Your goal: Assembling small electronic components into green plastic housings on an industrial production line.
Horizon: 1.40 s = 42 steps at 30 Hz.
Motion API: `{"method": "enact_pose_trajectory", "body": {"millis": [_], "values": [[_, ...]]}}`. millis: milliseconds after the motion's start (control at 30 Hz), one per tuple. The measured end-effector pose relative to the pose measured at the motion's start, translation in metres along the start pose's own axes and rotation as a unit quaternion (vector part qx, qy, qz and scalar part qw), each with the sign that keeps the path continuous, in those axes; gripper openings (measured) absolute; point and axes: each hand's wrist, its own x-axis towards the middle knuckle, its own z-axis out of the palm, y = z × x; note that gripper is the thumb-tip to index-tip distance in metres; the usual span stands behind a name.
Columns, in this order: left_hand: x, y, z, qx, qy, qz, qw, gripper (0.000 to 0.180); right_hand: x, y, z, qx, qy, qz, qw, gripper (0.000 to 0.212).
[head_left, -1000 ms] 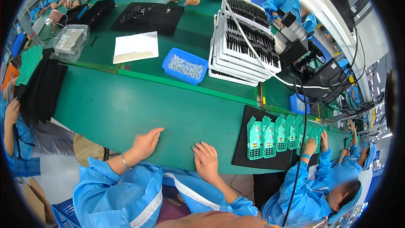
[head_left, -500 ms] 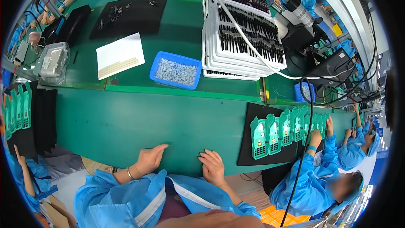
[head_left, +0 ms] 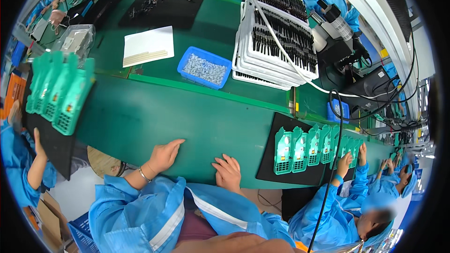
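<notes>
My left hand [head_left: 164, 156] rests at the near edge of the green work table [head_left: 187, 112], fingers stretched loosely forward and holding nothing. To its right, my right hand [head_left: 228, 172] lies on the same edge with its fingers apart, also without anything in it. Green plastic housings stand in a row on a black mat [head_left: 266, 159] to the right; the closest housing [head_left: 283, 152] is some distance from my right hand. On the left, several more green housings [head_left: 68, 103] sit on another black mat [head_left: 58, 147], with a co-worker's hands beside it.
A blue bin [head_left: 205, 84] of small pale pieces, white paper [head_left: 149, 44] and stacked white trays [head_left: 272, 61] of black parts stand across the table. A black cable [head_left: 329, 178] hangs at the right. Another co-worker's hand [head_left: 344, 163] is at the right housings.
The left mat and its green housings have come further right and look larger, with a co-worker's hands at them. The whole view has shifted slightly. My hands stay at the table edge.
</notes>
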Motion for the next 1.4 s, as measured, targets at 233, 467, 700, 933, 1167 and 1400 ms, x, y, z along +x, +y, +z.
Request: {"method": "enact_pose_trajectory", "body": {"millis": [233, 467, 700, 933, 1167, 1400], "values": [[-0.037, 0.033, 0.002, 0.038, 0.008, -0.015, 0.999, 0.024, -0.036, -0.026, -0.026, -0.003, -0.043, 0.001, 0.999, 0.026], [-0.082, 0.055, 0.001, -0.070, 0.076, -0.056, 0.993, 0.022, -0.066, -0.060, -0.027, 0.001, 0.001, 0.012, 1.000, 0.023], [-0.120, 0.066, -0.061, -0.526, 0.057, -0.288, 0.798, 0.027, -0.054, -0.129, 0.005, 0.231, -0.029, 0.219, 0.948, 0.022], [-0.185, 0.005, -0.141, -0.724, 0.152, -0.283, 0.611, 0.028, 0.016, -0.197, 0.151, 0.400, -0.271, 0.239, 0.842, 0.052], [-0.251, -0.047, -0.191, -0.742, 0.278, -0.197, 0.577, 0.037, 0.056, -0.282, 0.240, 0.559, -0.170, 0.353, 0.731, 0.079], [-0.244, -0.048, -0.174, -0.713, 0.276, -0.228, 0.602, 0.039, 0.081, -0.264, 0.261, 0.581, -0.244, 0.414, 0.657, 0.048]]}}
